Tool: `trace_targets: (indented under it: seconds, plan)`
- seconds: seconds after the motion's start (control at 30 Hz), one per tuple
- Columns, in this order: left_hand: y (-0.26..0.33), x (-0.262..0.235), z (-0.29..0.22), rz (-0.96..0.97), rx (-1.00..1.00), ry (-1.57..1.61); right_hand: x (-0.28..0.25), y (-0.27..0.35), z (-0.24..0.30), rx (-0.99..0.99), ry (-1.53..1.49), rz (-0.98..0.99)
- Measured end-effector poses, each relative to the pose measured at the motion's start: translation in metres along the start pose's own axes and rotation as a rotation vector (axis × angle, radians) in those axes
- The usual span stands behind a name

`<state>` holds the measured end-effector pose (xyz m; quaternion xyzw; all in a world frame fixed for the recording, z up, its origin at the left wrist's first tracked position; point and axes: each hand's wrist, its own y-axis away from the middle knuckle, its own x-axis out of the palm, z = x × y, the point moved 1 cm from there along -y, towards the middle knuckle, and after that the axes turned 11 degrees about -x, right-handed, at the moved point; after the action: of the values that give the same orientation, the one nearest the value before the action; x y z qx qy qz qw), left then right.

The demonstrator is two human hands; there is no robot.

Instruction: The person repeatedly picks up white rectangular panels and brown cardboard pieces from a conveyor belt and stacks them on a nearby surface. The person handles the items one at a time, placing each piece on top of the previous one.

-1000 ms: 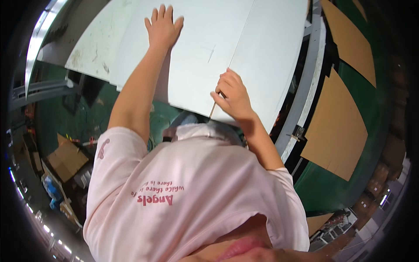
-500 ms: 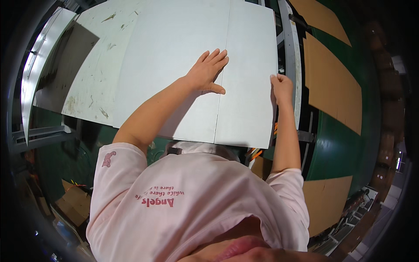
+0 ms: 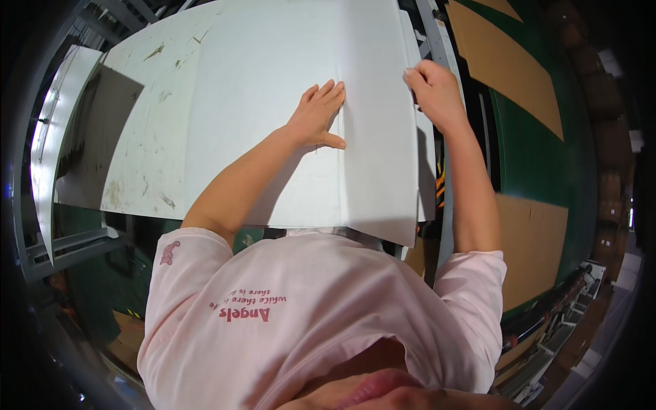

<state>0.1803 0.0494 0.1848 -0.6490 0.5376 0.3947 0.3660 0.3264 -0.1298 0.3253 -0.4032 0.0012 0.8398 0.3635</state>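
Observation:
A large white cardboard sheet lies on a scuffed white work surface in front of me. My left hand rests flat on it, fingers spread, just left of a lengthwise crease. Right of that crease, the sheet's flap is tilted up. My right hand is closed at the flap's outer edge, thumb on the near face; its other fingertips are partly hidden. Beneath the raised flap, a strip of another white surface shows.
Brown cardboard sheets lie on a green belt at the right. A grey metal rail runs between the belt and the work surface. At the far left stands a curved white panel. Orange cables hang near my right forearm.
The flap under my right hand has come up from flat, bending at the crease. My right hand has moved farther away and slightly left; my left hand stays nearly in place on the sheet.

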Motion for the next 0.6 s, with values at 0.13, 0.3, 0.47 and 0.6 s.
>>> trace_targets:
  seconds: [0.13, 0.3, 0.47, 0.6]
  plan:
    - [0.004, 0.005, 0.009, -0.031, -0.001, 0.014, -0.002, 0.005, -0.015, 0.061, -0.021, 0.011]
    - [0.002, -0.001, -0.012, -0.046, -0.019, -0.128, 0.025, 0.068, -0.145, 0.315, -0.054, -0.073]
    - [0.003, 0.006, -0.005, -0.075, -0.032, -0.128, 0.041, 0.073, -0.131, 0.308, -0.010, -0.088]
    - [0.001, 0.000, -0.006, -0.053, -0.031, -0.071, 0.033, 0.071, -0.123, 0.198, 0.056, -0.193]
